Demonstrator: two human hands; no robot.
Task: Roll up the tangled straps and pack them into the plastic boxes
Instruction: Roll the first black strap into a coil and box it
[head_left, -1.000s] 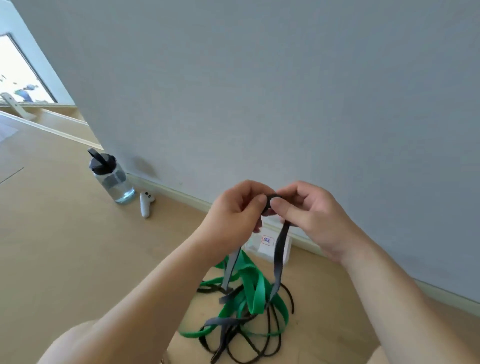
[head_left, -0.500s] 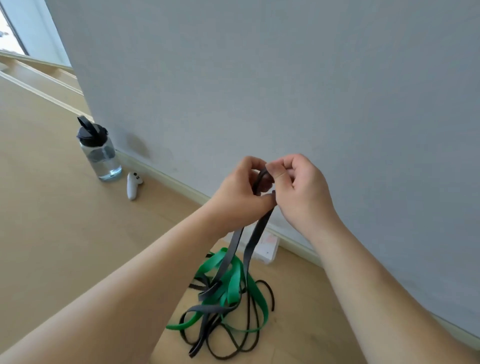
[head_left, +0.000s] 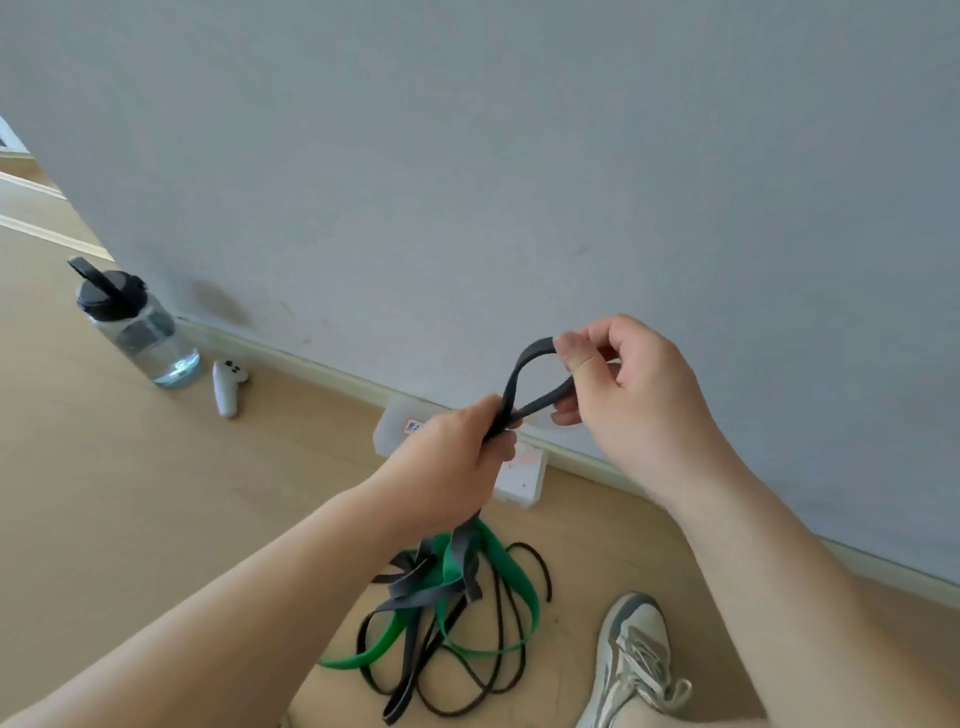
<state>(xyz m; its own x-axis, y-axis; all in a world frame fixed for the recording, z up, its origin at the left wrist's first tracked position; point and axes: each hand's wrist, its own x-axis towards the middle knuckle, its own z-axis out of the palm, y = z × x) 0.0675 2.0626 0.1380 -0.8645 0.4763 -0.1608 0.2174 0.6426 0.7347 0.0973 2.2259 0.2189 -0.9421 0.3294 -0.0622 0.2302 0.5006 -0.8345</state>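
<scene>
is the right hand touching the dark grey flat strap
Touching. The head view shows the right hand pinching the looped dark grey flat strap between thumb and fingers, with no gap; the left hand grips it lower down.

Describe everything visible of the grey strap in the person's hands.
The grey strap is a flat, dark grey band, seemingly woven webbing. Its top forms a small loop: the right hand pinches the loop's end, the left hand grips where its runs meet. Below, it hangs slack into the tangle with a green strap on the floor.
</scene>
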